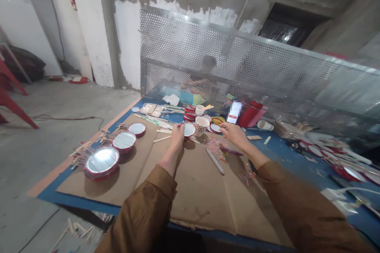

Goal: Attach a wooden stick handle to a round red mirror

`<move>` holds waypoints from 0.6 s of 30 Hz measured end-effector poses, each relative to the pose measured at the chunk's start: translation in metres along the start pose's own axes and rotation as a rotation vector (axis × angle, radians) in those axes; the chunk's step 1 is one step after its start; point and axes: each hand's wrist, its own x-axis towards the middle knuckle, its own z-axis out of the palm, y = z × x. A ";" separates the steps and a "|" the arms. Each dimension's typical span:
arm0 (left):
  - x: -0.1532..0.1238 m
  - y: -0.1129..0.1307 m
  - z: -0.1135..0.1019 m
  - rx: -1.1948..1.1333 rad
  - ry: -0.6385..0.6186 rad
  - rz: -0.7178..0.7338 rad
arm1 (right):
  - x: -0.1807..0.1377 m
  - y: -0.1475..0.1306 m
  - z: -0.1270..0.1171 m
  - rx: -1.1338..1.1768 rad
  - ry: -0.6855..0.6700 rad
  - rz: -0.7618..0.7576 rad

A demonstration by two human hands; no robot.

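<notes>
Three red-rimmed drums [124, 141] lie in a row at the left of the cardboard [192, 189]. The left hand [177, 133] pinches a small drum [189, 129] at mid-table. The right hand [234, 133] hovers, fingers loosely spread and holding nothing, near the red discs [214, 127], above a stick [215, 161].

Left hand [177, 132] grips small red-rimmed drum [189, 129] by its edge, white face up, above cardboard sheet [192, 189]. Right hand [234, 133] reaches forward, fingers spread, over red-rimmed discs [214, 128]; contact not determinable. Paper cup [202, 123] between both hands, just beyond drum. Thin rod [215, 161] lies on cardboard, near side of right hand. Three larger drums [123, 141] in row left of left hand, well apart. Perforated metal screen [237, 63] stands beyond both hands.
</notes>
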 end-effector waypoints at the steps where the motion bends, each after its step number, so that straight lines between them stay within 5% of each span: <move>1: 0.000 0.000 0.000 0.005 0.000 -0.003 | 0.001 -0.004 -0.001 -0.021 0.014 0.009; 12: 0.004 -0.003 0.000 0.022 0.010 0.016 | -0.001 0.003 0.025 -0.099 -0.248 -0.062; 18: 0.002 -0.001 0.000 0.010 0.003 0.011 | 0.001 0.006 0.028 -0.008 -0.225 -0.117</move>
